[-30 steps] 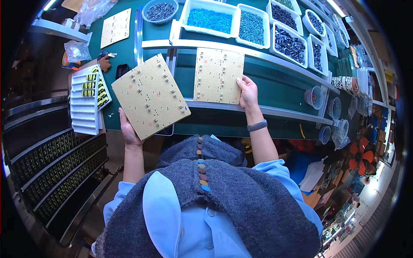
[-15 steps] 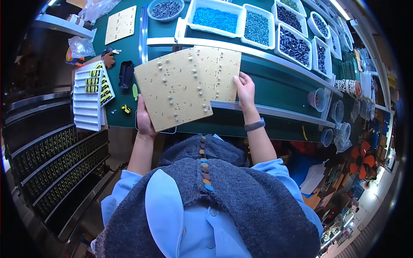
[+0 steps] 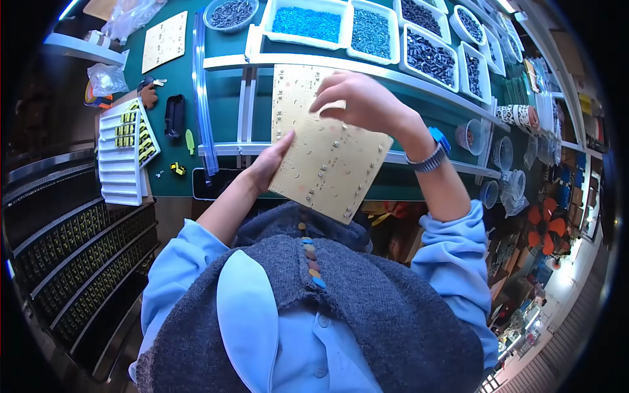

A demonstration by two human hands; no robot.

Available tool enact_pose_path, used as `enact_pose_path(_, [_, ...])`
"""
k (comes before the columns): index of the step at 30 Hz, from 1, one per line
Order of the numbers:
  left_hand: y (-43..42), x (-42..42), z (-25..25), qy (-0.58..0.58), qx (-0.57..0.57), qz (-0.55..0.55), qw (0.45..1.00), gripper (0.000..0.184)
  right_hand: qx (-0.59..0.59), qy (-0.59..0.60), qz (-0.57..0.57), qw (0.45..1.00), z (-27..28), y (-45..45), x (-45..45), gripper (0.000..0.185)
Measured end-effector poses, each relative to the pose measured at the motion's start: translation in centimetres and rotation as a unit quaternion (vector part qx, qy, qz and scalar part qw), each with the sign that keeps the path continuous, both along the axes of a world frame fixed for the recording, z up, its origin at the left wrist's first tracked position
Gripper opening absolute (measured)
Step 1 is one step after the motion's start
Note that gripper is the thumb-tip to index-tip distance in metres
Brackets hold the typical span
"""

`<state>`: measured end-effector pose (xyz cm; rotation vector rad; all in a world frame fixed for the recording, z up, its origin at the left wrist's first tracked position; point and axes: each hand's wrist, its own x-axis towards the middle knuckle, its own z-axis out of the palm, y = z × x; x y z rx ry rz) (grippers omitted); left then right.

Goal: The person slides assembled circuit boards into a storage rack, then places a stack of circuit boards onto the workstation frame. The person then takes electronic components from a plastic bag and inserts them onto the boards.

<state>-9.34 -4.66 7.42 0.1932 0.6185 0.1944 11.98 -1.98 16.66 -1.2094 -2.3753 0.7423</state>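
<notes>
Head view: since the earlier frame, the front board [image 3: 331,173] has shifted over to the right and turned, its lower end now pointing towards the body. The right hand [image 3: 360,101] has left the rear board's edge and come up over both boards.

Left hand [image 3: 267,164] grips the front board at its left edge, thumb on top, fingers mostly hidden; looks like a side hold to keep the studded face up and the small metal bits unpressed. Right hand has bent fingers above the boards' overlap; can't tell if it touches or pinches anything. Rear board [image 3: 295,88] sits partly under the front one, at the upper metal rail [image 3: 229,62]; rail likely helps carry it, contact unclear.

Lower metal rail [image 3: 406,159] runs behind the front board. White bins of small coloured parts stand past the upper rail on the green bench [image 3: 173,82], probably kept separate by colour and within reach. Another board [image 3: 164,42] lies flat at far left; white ribbed tray [image 3: 119,173] with yellow-black pieces is at the left end.
</notes>
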Motion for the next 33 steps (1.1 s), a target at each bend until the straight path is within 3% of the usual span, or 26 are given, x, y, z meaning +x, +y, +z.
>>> enact_pose_path(2, [-0.3, 0.7, -0.1, 0.032, 0.028, -0.056, 0.998, 0.053, -0.034, -0.044, 0.067, 0.996, -0.9, 0.3, -0.4, 0.014])
enact_pose_path(5, [-0.7, 1.5, -0.3, 0.045, 0.042, -0.1, 0.993, 0.05, -0.199, -0.156, 0.088, 0.963, -1.1, 1.3, -0.5, 0.014])
enact_pose_path(12, [-1.5, 2.3, -1.1, 0.034, 0.028, -0.118, 0.992, 0.049, -0.365, -0.185, 0.157, 0.899, -1.8, 3.0, -0.2, 0.019])
enact_pose_path(18, [-1.5, 2.4, -2.3, 0.011, -0.015, -0.08, 0.997, 0.049, -0.499, -0.119, 0.165, 0.843, -3.8, 5.2, 1.5, 0.024])
enact_pose_path(21, [-1.2, 2.7, -2.1, 0.012, -0.012, -0.046, 0.999, 0.052, -0.562, -0.062, 0.144, 0.812, -5.0, 5.9, 2.9, 0.025])
enact_pose_path(27, [0.8, 2.1, -2.4, 0.01, 0.03, -0.01, 0.999, 0.054, -0.519, -0.009, 0.083, 0.85, -3.8, 6.6, 7.3, 0.023])
enact_pose_path(29, [1.3, 1.8, -1.8, 0.029, 0.056, 0.045, 0.997, 0.052, -0.535, 0.065, 0.036, 0.842, -5.1, 6.4, 11.2, 0.018])
enact_pose_path(33, [2.6, -0.5, -1.5, -0.044, 0.039, 0.085, 0.995, 0.054, -0.515, 0.145, -0.134, 0.834, -4.2, 3.3, 17.4, 0.016])
